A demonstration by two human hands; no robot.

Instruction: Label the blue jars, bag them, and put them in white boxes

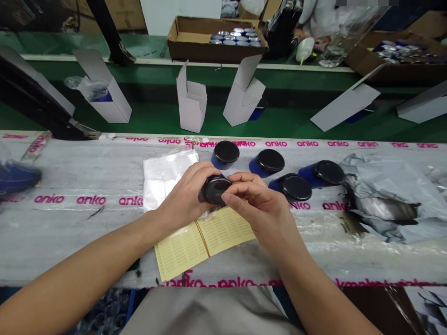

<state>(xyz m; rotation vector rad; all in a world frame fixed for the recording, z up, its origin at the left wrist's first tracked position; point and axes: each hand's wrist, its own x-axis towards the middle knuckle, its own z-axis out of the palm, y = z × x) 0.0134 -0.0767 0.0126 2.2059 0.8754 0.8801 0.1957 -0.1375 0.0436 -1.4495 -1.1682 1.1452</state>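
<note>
Jar: a blue jar with a black lid (214, 190), held off the belt between both hands at the centre of the view, lid tilted toward the person; the hands hide most of its blue body.

Left hand: the left hand (183, 197) comes in from 7 o'clock and is clenched around the jar, its fingers curling over the top.

Right hand: the right hand (260, 209) comes in from 5 o'clock and grasps the jar from the 3 o'clock side, its fingertips (226, 197) bearing on the lid's edge.

Handling: the hold looks sound, with the jar cradled from opposite sides and the lid left partly in view.

Film: a scrap of clear film (211, 214) shows just under the jar; whether it is attached, I cannot tell.

Sheets: a yellow label sheet (206, 242) lies at 6 o'clock under the hands, and a pile of white plastic bags (167, 179) at 10 o'clock.

Row: four more blue jars (267, 163) lie on their sides from 1 to 3 o'clock, near one another.

Belt: a grey belt (87, 170) edged with pink-printed "anko" tape carries all of this.

Far side: white cartons (191, 104) stand at 12 o'clock on a green bench, below a cardboard box of tins (216, 39).
</note>
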